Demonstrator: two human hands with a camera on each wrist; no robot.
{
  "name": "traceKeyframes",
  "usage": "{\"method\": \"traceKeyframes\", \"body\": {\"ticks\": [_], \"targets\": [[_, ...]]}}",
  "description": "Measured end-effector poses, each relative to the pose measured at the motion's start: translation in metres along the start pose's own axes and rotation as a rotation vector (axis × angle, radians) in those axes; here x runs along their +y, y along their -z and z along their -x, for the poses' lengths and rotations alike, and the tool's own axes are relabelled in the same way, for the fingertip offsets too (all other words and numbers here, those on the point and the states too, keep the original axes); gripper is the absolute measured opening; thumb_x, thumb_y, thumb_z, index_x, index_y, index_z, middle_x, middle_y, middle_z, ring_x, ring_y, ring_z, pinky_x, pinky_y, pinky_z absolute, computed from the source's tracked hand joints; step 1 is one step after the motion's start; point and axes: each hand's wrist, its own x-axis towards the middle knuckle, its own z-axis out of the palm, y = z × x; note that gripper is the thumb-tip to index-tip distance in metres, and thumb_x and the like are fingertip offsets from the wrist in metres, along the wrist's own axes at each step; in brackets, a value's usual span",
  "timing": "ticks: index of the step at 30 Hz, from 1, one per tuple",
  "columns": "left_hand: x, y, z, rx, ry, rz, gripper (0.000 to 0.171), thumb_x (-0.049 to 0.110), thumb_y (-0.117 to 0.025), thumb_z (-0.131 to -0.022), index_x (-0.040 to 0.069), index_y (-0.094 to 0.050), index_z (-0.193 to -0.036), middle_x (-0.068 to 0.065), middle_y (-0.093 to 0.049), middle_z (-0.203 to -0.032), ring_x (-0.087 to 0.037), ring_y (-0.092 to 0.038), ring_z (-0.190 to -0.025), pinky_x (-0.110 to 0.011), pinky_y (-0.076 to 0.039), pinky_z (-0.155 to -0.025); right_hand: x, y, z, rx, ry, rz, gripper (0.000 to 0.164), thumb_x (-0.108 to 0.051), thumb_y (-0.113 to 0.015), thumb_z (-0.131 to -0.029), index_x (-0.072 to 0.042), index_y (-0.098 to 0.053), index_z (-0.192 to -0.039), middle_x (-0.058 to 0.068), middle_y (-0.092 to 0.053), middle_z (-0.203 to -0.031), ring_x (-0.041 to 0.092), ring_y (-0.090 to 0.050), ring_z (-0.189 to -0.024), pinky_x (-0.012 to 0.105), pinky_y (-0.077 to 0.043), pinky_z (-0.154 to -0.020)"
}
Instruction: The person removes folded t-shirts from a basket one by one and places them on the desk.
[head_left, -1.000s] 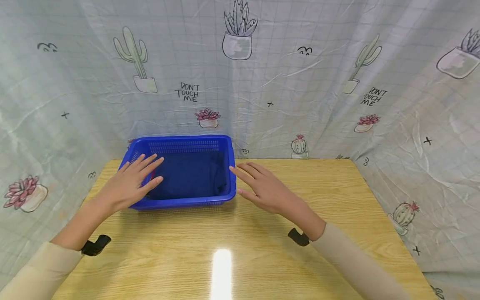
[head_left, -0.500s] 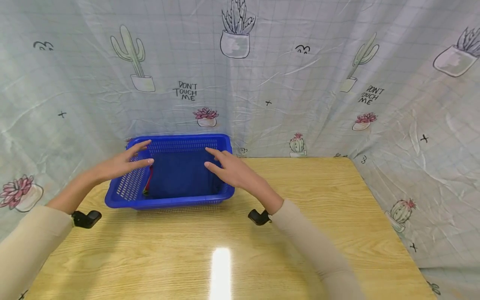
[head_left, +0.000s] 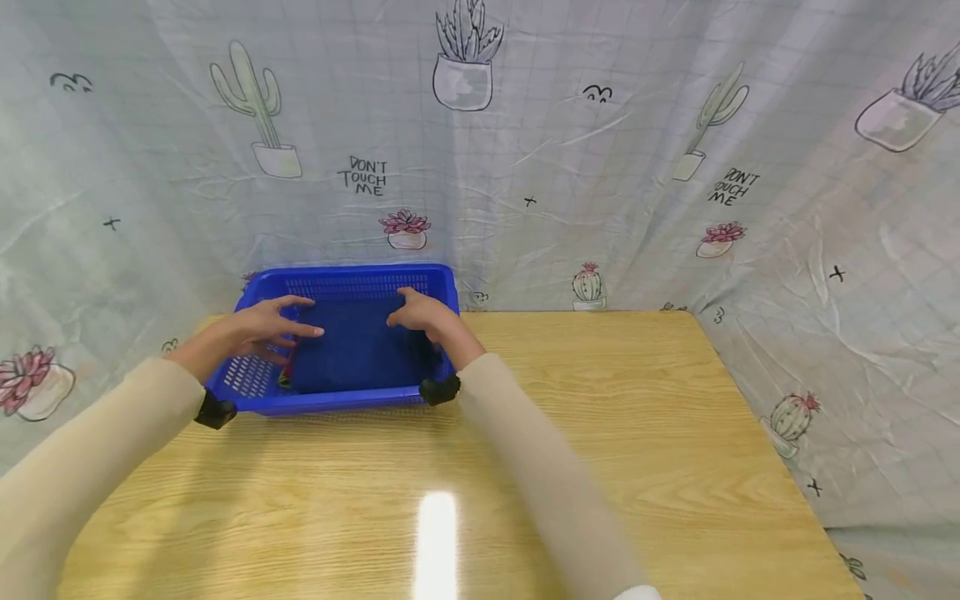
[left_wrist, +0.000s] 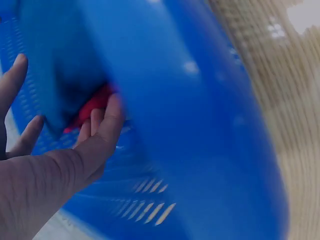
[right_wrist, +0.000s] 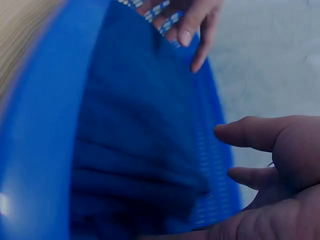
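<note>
A folded dark blue cloth [head_left: 352, 346] lies in a blue plastic basket [head_left: 337, 403]. At the cloth's left edge my left hand [head_left: 262, 327] reaches into the basket with its fingers spread. In the left wrist view, some of its fingers are beside a red thing [left_wrist: 94, 106] under the cloth's edge; whether they touch it I cannot tell. My right hand [head_left: 426, 315] hovers over the right end of the cloth, its thumb and fingers apart in the right wrist view. Part of that hand is hidden in the head view.
The basket stands at the back left of a wooden table [head_left: 585, 417]. A curtain [head_left: 517, 142] printed with potted plants hangs behind and along the sides. A black wrist camera [head_left: 215, 410] sits on the left wrist, and another camera [head_left: 439, 389] on the right.
My right hand has moved left from beside the basket to over the cloth's right end. The left hand pulled back to the basket's left side, then reached down inside by the cloth's left edge.
</note>
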Motion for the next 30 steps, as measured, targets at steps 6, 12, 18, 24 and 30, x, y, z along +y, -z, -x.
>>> {"method": "traceKeyframes", "body": {"ticks": [6, 12, 18, 24, 30], "targets": [[-0.01, -0.005, -0.006, 0.024, 0.051, 0.005, 0.075, 0.023, -0.072, -0.097, 0.003, -0.025, -0.153, -0.036, -0.013, -0.157, -0.051, -0.04, -0.133, -0.049, -0.054, -0.089, 0.0, -0.005, -0.02, 0.009, -0.104, 0.069, 0.07, -0.012, -0.066, -0.099, -0.022, -0.033, -0.159, 0.012, -0.041, -0.157, 0.034, -0.048, -0.135, 0.056, -0.053, -0.093], [-0.006, -0.012, -0.014, 0.068, -0.008, -0.019, 0.061, 0.016, -0.073, -0.095, 0.004, -0.022, -0.125, -0.034, -0.022, -0.14, -0.044, -0.049, -0.116, -0.049, -0.053, -0.085, -0.004, -0.004, -0.02, 0.006, -0.013, 0.107, 0.064, -0.005, -0.07, -0.096, -0.019, -0.044, -0.152, 0.013, -0.041, -0.157, 0.033, -0.046, -0.139, 0.054, -0.046, -0.105], [0.004, -0.02, -0.017, 0.141, -0.167, -0.217, 0.06, 0.007, -0.074, -0.092, -0.005, -0.028, -0.128, -0.038, -0.024, -0.14, -0.051, -0.031, -0.126, -0.061, -0.039, -0.1, -0.009, -0.001, -0.018, 0.041, 0.087, 0.253, 0.057, -0.008, -0.072, -0.095, -0.019, -0.053, -0.147, 0.01, -0.045, -0.155, 0.028, -0.054, -0.125, 0.045, -0.051, -0.096], [0.014, -0.029, -0.017, 0.181, -0.149, -0.358, 0.056, 0.01, -0.077, -0.089, -0.006, -0.041, -0.129, -0.039, -0.033, -0.14, -0.054, -0.033, -0.126, -0.064, -0.039, -0.1, -0.011, 0.0, -0.014, 0.065, 0.088, 0.294, 0.054, -0.014, -0.075, -0.094, -0.021, -0.057, -0.144, 0.008, -0.049, -0.152, 0.026, -0.057, -0.117, 0.043, -0.054, -0.083], [0.016, -0.029, -0.019, 0.045, -0.019, -0.081, 0.047, 0.007, -0.072, -0.095, -0.002, -0.036, -0.125, -0.029, -0.031, -0.133, -0.04, -0.047, -0.111, -0.049, -0.052, -0.085, -0.005, -0.001, -0.01, 0.041, 0.103, 0.03, 0.059, -0.006, -0.076, -0.092, -0.014, -0.055, -0.146, 0.011, -0.04, -0.159, 0.034, -0.045, -0.14, 0.052, -0.045, -0.107]]}}
